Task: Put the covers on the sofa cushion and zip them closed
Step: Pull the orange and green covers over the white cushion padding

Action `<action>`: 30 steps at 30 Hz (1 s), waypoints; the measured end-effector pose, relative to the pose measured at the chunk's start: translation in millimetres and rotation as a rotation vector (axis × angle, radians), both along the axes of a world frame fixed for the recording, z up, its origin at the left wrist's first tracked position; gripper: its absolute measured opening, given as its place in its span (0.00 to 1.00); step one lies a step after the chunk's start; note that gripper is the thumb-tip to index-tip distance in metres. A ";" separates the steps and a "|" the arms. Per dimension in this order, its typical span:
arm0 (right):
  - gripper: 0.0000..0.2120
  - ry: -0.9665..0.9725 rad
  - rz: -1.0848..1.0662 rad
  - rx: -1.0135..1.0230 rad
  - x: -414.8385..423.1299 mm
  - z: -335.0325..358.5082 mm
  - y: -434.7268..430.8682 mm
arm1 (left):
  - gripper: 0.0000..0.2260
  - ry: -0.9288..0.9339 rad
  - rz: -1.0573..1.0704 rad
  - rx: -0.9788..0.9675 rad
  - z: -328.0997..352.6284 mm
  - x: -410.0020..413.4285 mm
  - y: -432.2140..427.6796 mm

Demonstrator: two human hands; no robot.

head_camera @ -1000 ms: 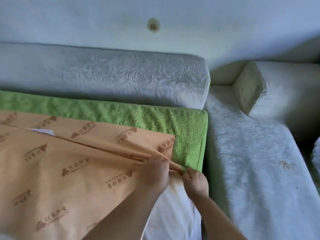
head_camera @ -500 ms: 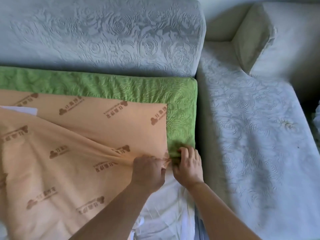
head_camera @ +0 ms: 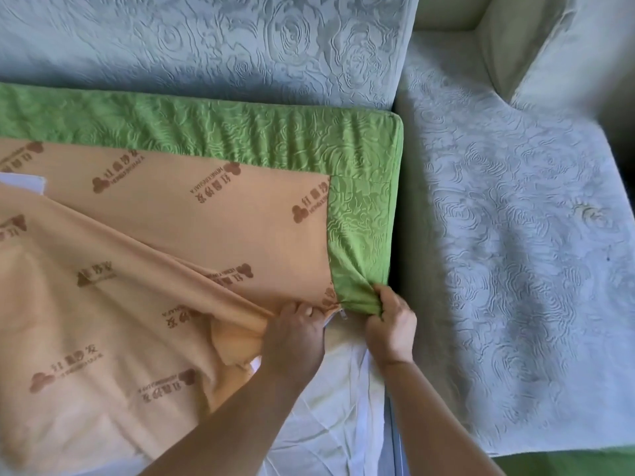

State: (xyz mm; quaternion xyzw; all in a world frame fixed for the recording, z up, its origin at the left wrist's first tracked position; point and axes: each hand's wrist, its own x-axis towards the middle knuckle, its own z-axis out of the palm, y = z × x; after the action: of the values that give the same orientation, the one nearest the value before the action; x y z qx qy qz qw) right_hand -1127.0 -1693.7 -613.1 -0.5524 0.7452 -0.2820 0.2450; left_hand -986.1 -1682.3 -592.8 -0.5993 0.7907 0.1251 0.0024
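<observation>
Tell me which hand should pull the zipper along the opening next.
Left, probably. The left hand pinches the orange fabric right beside the zipper pull, on the side where the gap runs open. The right hand grips the green cover corner, anchoring it.

A pale grey sofa with a raised rose pattern is filling the surroundings: its backrest (head_camera: 213, 39) is running along the top, its seat (head_camera: 515, 235) is stretching out at right, and soft daylight is falling across an off-white bolster (head_camera: 515, 42) lying in the far corner
</observation>
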 end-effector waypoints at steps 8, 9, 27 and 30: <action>0.15 0.370 0.124 0.363 -5.8 2.2 -14.8 | 0.12 -0.145 0.128 0.139 14.0 2.0 -6.2; 0.15 0.368 0.084 0.367 -4.9 0.3 -11.2 | 0.11 -0.150 0.119 0.128 18.3 2.1 -2.1; 0.12 0.264 0.200 -0.063 -8.5 -19.3 18.1 | 0.20 -0.098 0.144 0.170 -17.2 15.4 36.0; 0.13 0.374 0.278 0.325 -5.8 -6.6 6.5 | 0.21 -0.139 0.163 0.315 -16.6 17.9 25.6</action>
State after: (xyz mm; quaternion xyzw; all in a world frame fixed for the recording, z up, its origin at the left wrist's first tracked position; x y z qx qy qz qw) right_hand -1132.8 -1687.3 -619.7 -0.6453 0.7300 -0.0156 0.2249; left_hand -968.2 -1656.6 -609.4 -0.6607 0.7081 0.2054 0.1407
